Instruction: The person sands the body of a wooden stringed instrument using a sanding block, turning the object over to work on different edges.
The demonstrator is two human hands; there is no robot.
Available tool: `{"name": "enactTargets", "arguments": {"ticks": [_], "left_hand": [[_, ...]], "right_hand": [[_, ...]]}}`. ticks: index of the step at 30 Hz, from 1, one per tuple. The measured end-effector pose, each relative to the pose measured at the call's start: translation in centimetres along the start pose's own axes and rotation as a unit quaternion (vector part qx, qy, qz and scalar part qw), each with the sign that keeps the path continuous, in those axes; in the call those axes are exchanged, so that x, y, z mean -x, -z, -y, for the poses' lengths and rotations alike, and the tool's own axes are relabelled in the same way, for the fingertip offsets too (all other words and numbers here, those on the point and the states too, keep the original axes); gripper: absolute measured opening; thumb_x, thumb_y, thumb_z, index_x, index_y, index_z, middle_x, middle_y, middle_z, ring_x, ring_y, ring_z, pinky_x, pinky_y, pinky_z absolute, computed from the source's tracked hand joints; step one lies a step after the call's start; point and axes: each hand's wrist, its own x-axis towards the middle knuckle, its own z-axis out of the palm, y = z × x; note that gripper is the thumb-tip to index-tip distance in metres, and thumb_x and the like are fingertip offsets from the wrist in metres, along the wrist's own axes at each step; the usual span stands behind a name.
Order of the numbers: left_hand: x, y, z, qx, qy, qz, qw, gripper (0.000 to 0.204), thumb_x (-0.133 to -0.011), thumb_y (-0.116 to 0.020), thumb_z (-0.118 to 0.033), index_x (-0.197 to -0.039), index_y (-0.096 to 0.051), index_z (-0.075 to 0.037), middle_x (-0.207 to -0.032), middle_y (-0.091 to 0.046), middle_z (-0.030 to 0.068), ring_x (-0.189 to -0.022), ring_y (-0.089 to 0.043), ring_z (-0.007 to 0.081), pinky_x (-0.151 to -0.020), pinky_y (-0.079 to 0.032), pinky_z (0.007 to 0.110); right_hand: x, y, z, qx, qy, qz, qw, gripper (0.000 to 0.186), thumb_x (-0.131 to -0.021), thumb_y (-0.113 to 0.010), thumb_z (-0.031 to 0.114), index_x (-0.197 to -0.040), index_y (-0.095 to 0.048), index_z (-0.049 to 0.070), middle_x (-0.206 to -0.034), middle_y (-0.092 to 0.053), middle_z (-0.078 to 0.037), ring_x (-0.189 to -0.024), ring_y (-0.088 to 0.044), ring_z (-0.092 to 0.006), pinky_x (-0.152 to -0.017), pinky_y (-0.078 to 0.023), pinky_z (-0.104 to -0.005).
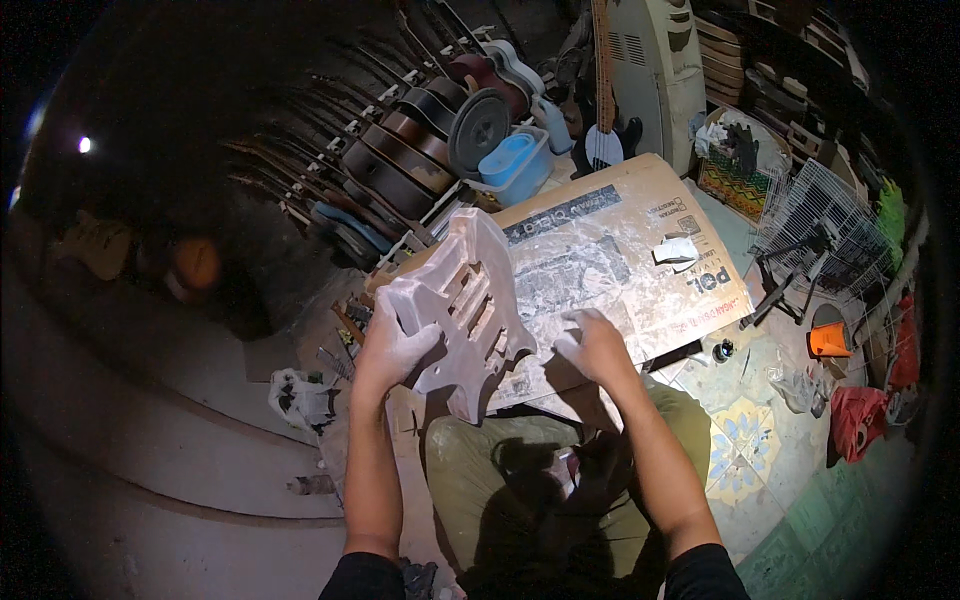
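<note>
Gripping with the left hand (392, 347), in the head view, the near left edge of a solid guitar body (452, 325), with the thumb laid over its side and the other fingers mostly hidden behind. Hovering with the right hand (597, 348) near the body but apart from it, above a printed cardboard sheet (585, 218), with fingers loosely curled; cannot tell about anything small pinched inside. Dusted whitish on both hands.

Holding the body tipped up steeply over the left part of the cardboard; cannot tell for certain about contact with the sheet beneath.

Looks well past rough shaping: already cut to outline, with horns formed, and opened with several slots in the face. Seems to be at a surface-smoothing stage, going by the pale dust over body, hands and cardboard, and perhaps by the folded white piece (677, 252) lying toward the sheet's right side. Not yet fitted with neck, strings or other hardware, nor visibly given any glossy coat. Probably left to do: finishing the smoothing, cleaning off dust, coating and assembling. Cannot judge evenness of the surface from here, nor the far side, turned away. For comparison, note beyond the cardboard a row of guitars (385, 167) with necks attached.
</note>
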Motion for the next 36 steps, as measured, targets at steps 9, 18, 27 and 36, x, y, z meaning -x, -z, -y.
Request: {"name": "enactTargets", "arguments": {"ticks": [9, 18, 27, 36], "left_hand": [[-1.1, 1.1, -1.4, 0.032, 0.009, 0.081, 0.996, 0.063, -0.069, -0.072, -0.01, -0.128, -0.053, -0.002, -0.12, -0.061, 0.0079, -0.109, -0.057, 0.0174, -0.099, -0.044, 0.033], [-1.1, -0.5, 0.7, -0.031, -0.041, 0.063, 0.997, 0.057, -0.066, -0.072, -0.012, -0.12, -0.057, -0.001, -0.11, -0.066, 0.0102, -0.104, -0.063, 0.0214, -0.094, -0.047, 0.034], [-1.2, -1.7, 3.2, 0.062, -0.067, -0.052, 0.994, 0.038, -0.093, -0.06, -0.033, -0.112, -0.064, 0.0, -0.106, -0.07, 0.0173, -0.1, -0.068, 0.0269, -0.088, -0.05, 0.038], [0.4, -3.2, 0.5, -0.028, -0.165, -0.093, 0.982, 0.055, -0.105, -0.036, -0.048, -0.117, -0.062, 0.0, -0.105, -0.069, 0.021, -0.097, -0.068, 0.0359, -0.083, -0.05, 0.041]], "right_hand": [[-0.9, 2.2, -0.3, -0.045, -0.082, -0.013, 0.996, 0.048, -0.082, -0.076, 0.026, -0.12, -0.065, -0.001, -0.104, -0.071, -0.024, -0.098, -0.07, -0.0356, -0.087, -0.054, -0.0404], [-1.0, 3.0, -0.5, -0.056, -0.079, -0.017, 0.995, 0.045, -0.082, -0.074, 0.024, -0.119, -0.065, -0.001, -0.101, -0.071, -0.024, -0.096, -0.071, -0.0346, -0.085, -0.054, -0.0391], [-0.3, 3.6, 0.9, -0.023, -0.013, 0.152, 0.988, 0.028, -0.084, -0.071, 0.026, -0.1, -0.071, 0.003, -0.091, -0.073, -0.018, -0.083, -0.07, -0.034, -0.077, -0.055, -0.0391], [1.3, 1.3, 12.1, -0.122, 0.131, 0.15, 0.972, 0.082, -0.085, -0.07, 0.021, -0.156, -0.03, 0.025, -0.085, -0.068, -0.02, -0.078, -0.067, -0.0419, -0.069, -0.053, -0.0462]]}}
